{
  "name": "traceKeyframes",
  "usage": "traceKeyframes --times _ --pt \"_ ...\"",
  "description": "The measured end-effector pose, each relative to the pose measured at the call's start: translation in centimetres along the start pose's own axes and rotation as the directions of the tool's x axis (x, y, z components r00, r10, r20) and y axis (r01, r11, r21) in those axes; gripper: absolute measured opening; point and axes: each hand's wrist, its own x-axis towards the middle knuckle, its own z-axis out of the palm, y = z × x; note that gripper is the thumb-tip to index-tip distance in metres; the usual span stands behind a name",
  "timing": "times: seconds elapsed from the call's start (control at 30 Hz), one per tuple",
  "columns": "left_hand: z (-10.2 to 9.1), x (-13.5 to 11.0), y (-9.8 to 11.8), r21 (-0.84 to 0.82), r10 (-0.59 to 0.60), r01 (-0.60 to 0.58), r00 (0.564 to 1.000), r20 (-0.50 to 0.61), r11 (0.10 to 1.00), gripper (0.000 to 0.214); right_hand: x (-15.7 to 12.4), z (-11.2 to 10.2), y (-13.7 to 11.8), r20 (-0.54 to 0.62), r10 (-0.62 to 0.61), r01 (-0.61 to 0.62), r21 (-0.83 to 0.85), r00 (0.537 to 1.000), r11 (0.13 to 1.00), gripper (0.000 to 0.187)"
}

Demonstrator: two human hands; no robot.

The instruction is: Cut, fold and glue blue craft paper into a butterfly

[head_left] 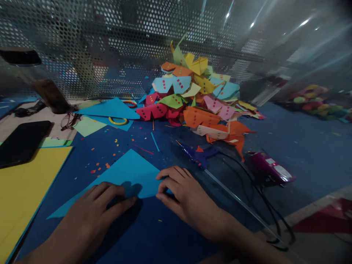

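A bright blue paper triangle lies on the dark blue table in front of me, its point facing away. My left hand rests over its near edge, thumb stretched along that edge and apart from the loosely bent fingers. At the right corner, my right hand has its thumb and fingertips closed together on the blue paper. The corner itself is mostly hidden under that hand. Just beyond the right hand lies a blue glue gun with a clear glue stick sticking out of its back.
A heap of colourful folded paper shapes stands against a perforated metal panel. At left are yellow sheets, a black phone and a dark bottle. A purple box with cords sits at right. Paper scraps litter the table.
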Motion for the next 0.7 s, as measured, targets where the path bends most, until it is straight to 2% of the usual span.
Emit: traceKeyframes --times 0.17,0.43,0.7 --pt "0.0 0.1 0.0 0.01 0.017 -0.016 0.999 -0.034 1.0 0.047 -0.5 -0.1 0.4 -0.014 0.025 -0.024 0.019 1.0 1.0 0.009" --pt "0.3 -0.1 -0.2 0.043 0.023 -0.023 1.0 -0.009 0.999 0.052 -1.1 -0.2 0.9 -0.042 0.063 -0.062 0.016 0.997 0.998 0.01" --pt "0.3 -0.1 -0.6 0.023 0.042 -0.042 0.999 -0.009 0.999 0.048 -1.5 -0.4 1.1 -0.066 0.112 -0.112 -0.004 0.992 0.994 0.012"
